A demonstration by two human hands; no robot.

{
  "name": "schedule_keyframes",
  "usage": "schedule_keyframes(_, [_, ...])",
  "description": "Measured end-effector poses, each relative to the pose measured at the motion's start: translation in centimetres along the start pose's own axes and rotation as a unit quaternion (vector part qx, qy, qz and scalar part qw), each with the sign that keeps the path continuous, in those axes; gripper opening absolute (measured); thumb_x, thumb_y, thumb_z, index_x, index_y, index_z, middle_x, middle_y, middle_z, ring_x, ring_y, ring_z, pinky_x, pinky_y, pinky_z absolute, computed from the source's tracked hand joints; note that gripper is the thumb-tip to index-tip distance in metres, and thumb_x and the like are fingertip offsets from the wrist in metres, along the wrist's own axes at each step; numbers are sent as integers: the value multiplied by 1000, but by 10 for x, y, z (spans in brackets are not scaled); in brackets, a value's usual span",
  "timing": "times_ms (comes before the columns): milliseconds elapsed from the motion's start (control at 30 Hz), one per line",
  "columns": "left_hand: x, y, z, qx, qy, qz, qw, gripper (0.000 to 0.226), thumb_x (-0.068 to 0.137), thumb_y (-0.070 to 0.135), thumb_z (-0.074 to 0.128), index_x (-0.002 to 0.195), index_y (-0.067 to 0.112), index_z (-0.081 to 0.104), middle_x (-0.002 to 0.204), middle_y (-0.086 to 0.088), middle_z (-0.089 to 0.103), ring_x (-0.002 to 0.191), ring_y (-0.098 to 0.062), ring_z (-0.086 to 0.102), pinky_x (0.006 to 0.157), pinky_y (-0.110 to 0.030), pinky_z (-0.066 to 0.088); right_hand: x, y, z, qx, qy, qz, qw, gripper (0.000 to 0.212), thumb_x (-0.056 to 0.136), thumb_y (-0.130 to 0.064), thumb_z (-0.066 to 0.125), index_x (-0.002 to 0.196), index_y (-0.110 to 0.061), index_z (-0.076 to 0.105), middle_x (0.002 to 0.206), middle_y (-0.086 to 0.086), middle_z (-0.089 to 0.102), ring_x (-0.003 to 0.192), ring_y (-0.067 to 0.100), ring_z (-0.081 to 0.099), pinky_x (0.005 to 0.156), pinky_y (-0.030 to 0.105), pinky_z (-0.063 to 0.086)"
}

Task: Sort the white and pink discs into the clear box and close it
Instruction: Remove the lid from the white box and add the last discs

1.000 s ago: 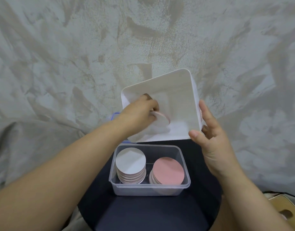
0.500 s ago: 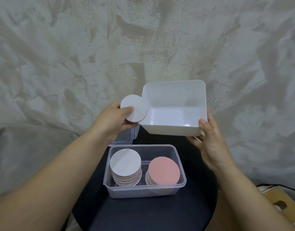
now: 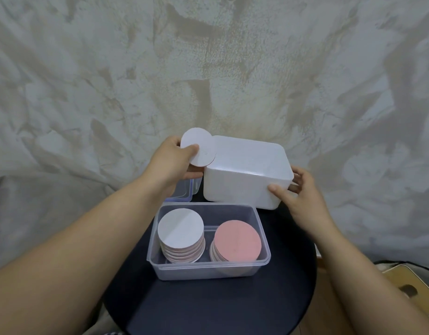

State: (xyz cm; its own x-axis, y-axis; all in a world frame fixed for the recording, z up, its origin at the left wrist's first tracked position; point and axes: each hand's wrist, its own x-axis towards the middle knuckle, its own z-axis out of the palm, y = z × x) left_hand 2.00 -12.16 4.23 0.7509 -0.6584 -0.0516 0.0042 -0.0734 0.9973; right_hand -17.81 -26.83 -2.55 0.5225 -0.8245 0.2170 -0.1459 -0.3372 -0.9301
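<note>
Up over the table's (image 3: 208, 308) back-left edge, the left hand (image 3: 171, 165) pinches a thin round disc (image 3: 201, 151), white-faced with a pink rim, thumb on its face. The right hand (image 3: 300, 197) grips the white bin's (image 3: 242, 182) right end at the back edge. Mid-table, the open clear box (image 3: 208, 270) holds a white-topped stack (image 3: 180, 228) on its left and a pink-topped stack (image 3: 237, 240) on its right.

One view only: wide-angle camera on the head, facing forward and down, close over the forearms. Left hand (image 3: 171, 163) and right hand (image 3: 303, 198) sit mid-frame, the clear box (image 3: 208, 272) on the round dark bench (image 3: 208, 308) just below centre. A mottled wall (image 3: 208, 56) fills the upper half.
</note>
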Motion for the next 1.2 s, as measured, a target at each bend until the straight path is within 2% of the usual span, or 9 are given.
schedule_keyframes(200, [7,-2,1,-4,21,0,1000,18,95,14,47,113,11,44,118,-15,55,88,-29,67,73,-38,58,12,-10,13,-6,16,-9,1000,48,84,-17,66,126,-16,43,120,-9,50,103,12,55,74,13,42])
schedule_keyframes(367, [14,-3,3,-19,43,3,999,18,95,13,46,112,11,43,121,-14,53,90,-30,66,74,-37,58,19,-12,20,-18,9,-5,1000,46,87,-14,62,129,-15,43,120,-5,51,103,13,54,81,23,41])
schedule_keyframes(633, [27,-9,7,-32,76,14,997,33,94,12,47,125,6,40,129,-11,45,108,-31,58,68,-29,57,26,-15,29,-47,-27,-20,998,46,91,-9,54,133,-20,42,122,-5,53,104,11,53,85,21,39])
schedule_keyframes(833, [26,-10,1,-38,59,13,997,32,93,12,48,124,7,40,130,-11,46,109,-28,57,74,-30,56,27,-13,24,-94,-71,-18,993,58,90,-16,54,141,-29,30,137,-3,46,121,14,49,93,25,38])
schedule_keyframes(933, [12,-10,-10,-35,68,24,997,20,93,13,49,112,12,43,126,-10,48,110,-26,56,78,-30,55,9,-17,22,-115,-61,-22,991,65,91,-23,56,145,-30,22,142,-3,34,123,12,42,98,26,34])
schedule_keyframes(1000, [-6,-9,-23,-60,79,32,995,15,94,14,50,108,15,44,121,-7,51,107,-23,58,80,-32,55,-11,-19,18,-79,-38,-14,996,63,92,-25,54,146,-28,22,145,-6,31,121,7,41,97,23,33])
schedule_keyframes(1067, [-28,-11,-40,-106,87,29,990,14,94,14,50,108,15,46,115,-4,55,101,-19,60,81,-33,54,-33,-18,13,-23,-40,-10,999,52,92,-28,53,139,-33,32,141,-15,38,120,3,44,101,27,36])
schedule_keyframes(1133, [-51,-18,-53,-145,93,20,985,11,95,14,49,106,15,49,107,0,59,95,-15,61,79,-32,54,-54,-16,11,32,-75,3,997,37,87,-40,56,121,-47,43,128,-26,45,119,3,49,105,39,39])
schedule_keyframes(1200, [-73,-29,-60,-167,106,12,980,8,95,13,48,98,19,54,104,3,62,94,-13,62,77,-30,54,-73,-16,8,51,-120,21,991,50,71,-62,64,115,-54,42,126,-29,47,119,1,50,104,39,41])
